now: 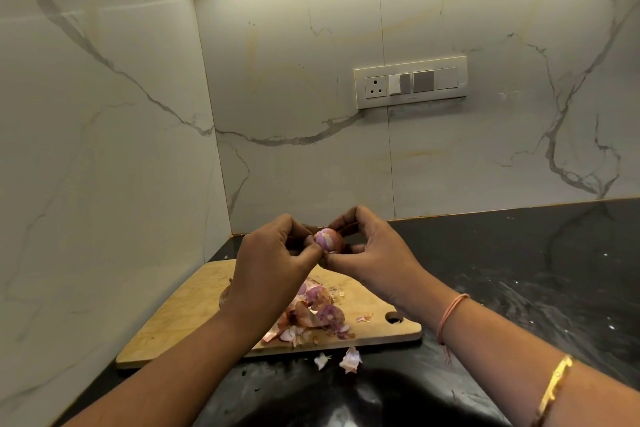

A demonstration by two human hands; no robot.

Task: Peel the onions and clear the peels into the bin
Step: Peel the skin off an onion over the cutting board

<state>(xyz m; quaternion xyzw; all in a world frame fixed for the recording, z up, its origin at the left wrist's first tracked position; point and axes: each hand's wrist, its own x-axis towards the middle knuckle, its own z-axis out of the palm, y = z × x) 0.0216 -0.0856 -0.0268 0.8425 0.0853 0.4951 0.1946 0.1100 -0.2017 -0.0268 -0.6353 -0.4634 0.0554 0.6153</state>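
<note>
- both hands are up off the counter and close together, clamped on one small onion [329, 239] pinched between them. left hand [273, 260] looks like it's steadying the thing while the right hand [374, 253] has its fingertips on the far side, my guess is working a strip of skin loose.
- holding it in the air over the cutting board [194, 308] makes sense to me: whatever flakes off drops onto the wood below the hands instead of all over the place.
- the onion shows pale purple and white patches, so i'd say it's partly stripped, not finished.
- below and a bit toward the person from the hands there's a heap of peels [304, 322] on the board, with what look like two more onions [322, 305] sitting in it. could be more buried, can't tell.
- so count: one onion in hand, two-ish on the board, one board, one messy pile.
- two stray scraps [349, 359] got off the board onto the black counter [519, 270], nearer the person than the hands, just past the board's edge. one more little flake next to the board's hanging hole.
- no bin in view anywhere, so the clearing part is not yet started as far as i can judge.
- right wrist has a thread band [450, 315] and a gold bangle [554, 388], nothing on the left.
</note>
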